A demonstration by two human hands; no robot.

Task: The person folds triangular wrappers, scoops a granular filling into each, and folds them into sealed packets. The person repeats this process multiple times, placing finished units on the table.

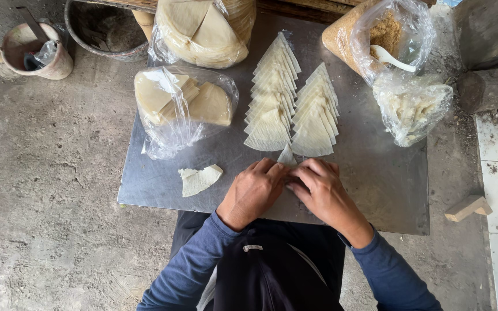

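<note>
The left hand (255, 193) and right hand (324, 193) rest side by side on the metal sheet (376, 173), fingertips meeting over a dough wedge (287, 155); just beyond the fingers lie two rows of wedges (292, 98); left of the fingers lies a torn dough piece (200, 179); farther left and beyond, a bag of wrappers (183, 106); behind it, a larger wrapper bag (206, 31); beyond the fingers to the right, a bag of crumbs (384, 34) with a spoon (393, 57) in it, and a second bag (411, 106) nearer.

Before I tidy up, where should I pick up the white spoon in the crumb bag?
Probably by the white spoon handle, which points right and down out of the brown crumbs. Come from above through the open mouth of the clear bag; its bowl end lies at the crumbs.
</note>
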